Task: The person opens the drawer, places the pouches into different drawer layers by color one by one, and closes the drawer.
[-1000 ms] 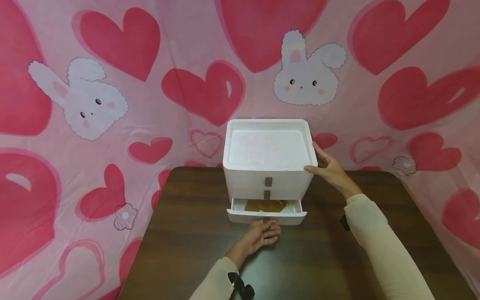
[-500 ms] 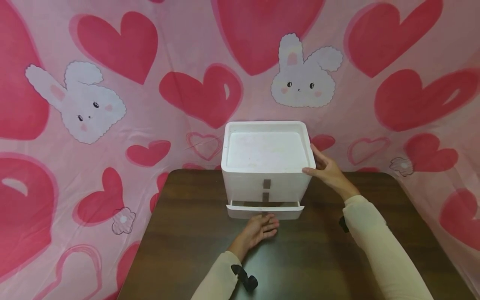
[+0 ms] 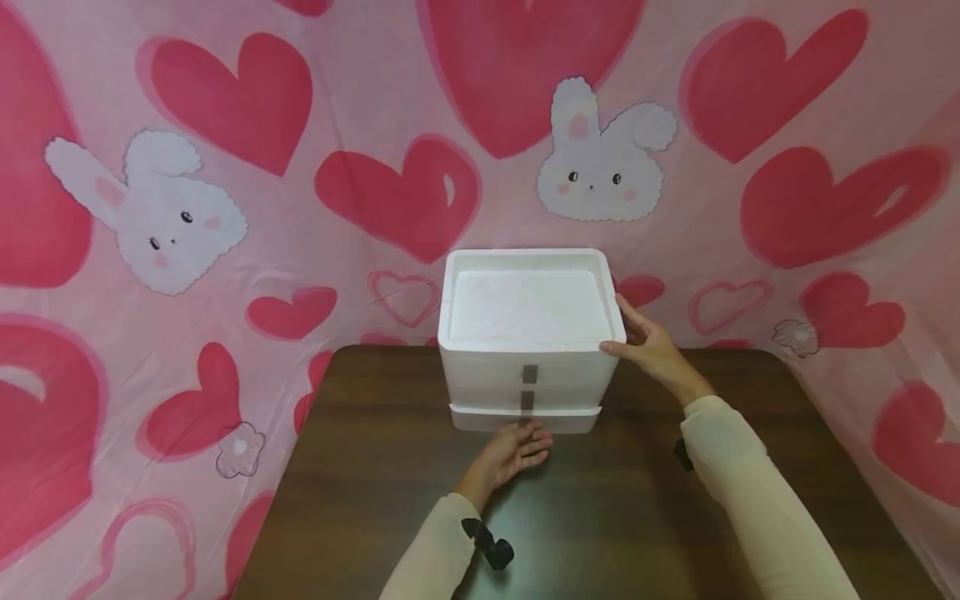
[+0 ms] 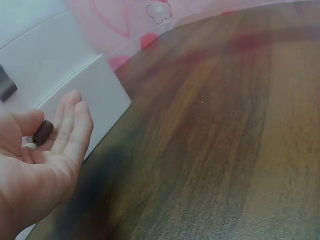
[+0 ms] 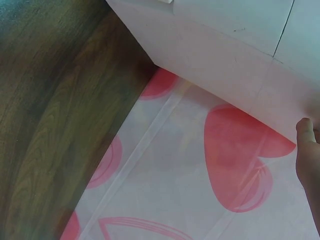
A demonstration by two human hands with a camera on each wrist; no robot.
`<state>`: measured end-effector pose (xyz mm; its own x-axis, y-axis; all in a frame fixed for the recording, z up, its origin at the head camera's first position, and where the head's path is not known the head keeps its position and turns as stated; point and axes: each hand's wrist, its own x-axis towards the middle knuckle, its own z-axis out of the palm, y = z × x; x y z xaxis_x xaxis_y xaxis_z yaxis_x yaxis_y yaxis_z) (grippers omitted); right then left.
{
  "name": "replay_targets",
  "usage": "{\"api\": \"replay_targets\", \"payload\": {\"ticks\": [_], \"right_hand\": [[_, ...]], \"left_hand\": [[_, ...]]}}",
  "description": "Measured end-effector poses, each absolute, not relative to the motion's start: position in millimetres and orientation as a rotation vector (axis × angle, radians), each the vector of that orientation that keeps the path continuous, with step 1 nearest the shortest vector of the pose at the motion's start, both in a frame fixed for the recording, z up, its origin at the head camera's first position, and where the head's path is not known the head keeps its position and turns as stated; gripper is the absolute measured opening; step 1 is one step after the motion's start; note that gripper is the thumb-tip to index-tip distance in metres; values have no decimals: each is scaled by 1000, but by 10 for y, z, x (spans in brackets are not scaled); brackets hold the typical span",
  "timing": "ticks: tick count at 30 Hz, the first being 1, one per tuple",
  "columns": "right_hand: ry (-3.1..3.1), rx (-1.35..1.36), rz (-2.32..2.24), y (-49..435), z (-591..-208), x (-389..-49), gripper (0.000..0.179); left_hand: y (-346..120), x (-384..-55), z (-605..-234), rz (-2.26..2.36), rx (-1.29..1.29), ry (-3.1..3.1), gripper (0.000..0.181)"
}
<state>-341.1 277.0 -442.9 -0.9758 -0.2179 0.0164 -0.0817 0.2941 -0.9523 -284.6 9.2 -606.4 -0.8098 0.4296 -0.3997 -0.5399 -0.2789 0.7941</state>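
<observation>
A white storage box with drawers (image 3: 480, 375) stands near the table's far edge, a shallow recessed tray forming its top. Its bottom drawer (image 3: 465, 419) sits almost flush, with its front edge jutting slightly. At that drawer's front, my left hand (image 3: 506, 454) pinches the small dark pull tab (image 4: 43, 132) between thumb and index finger, the other fingers loosely extended. My right hand (image 3: 656, 354) rests against the box's right side, thumb on the front top corner and fingers fairly straight along the side. In the right wrist view only part of the right hand (image 5: 310, 155) shows.
The box stands on a dark wooden table (image 3: 360, 500). Behind the table hangs a pink cloth (image 3: 360, 67) printed with hearts and rabbits. Two more dark tabs mark the upper drawers, one being the upper tab (image 3: 529, 374). A black strap (image 3: 489, 546) hangs from the left wrist.
The bottom drawer has slid from clearly pulled out, showing brown and pale contents, to nearly flush. The left hand has moved forward with it; the right hand has stayed on the box.
</observation>
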Motion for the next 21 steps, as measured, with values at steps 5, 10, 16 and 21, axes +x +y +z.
{"api": "replay_targets", "payload": {"ticks": [5, 10, 16, 21], "right_hand": [[2425, -285, -1779, 2755, -4450, -3397, 95], [2429, -292, -1784, 2750, -4446, -3397, 94], [2452, -285, -1769, 2762, -4430, -3400, 95], [2454, -280, -1766, 2767, -4432, -3400, 95]], "left_hand": [[78, -2859, -6059, 2113, -149, 1373, 43], [86, -2900, -6046, 2124, -145, 1364, 40], [108, -2923, -6033, 2129, -159, 1361, 38], [133, -2916, -6044, 2142, -185, 1345, 37]]}}
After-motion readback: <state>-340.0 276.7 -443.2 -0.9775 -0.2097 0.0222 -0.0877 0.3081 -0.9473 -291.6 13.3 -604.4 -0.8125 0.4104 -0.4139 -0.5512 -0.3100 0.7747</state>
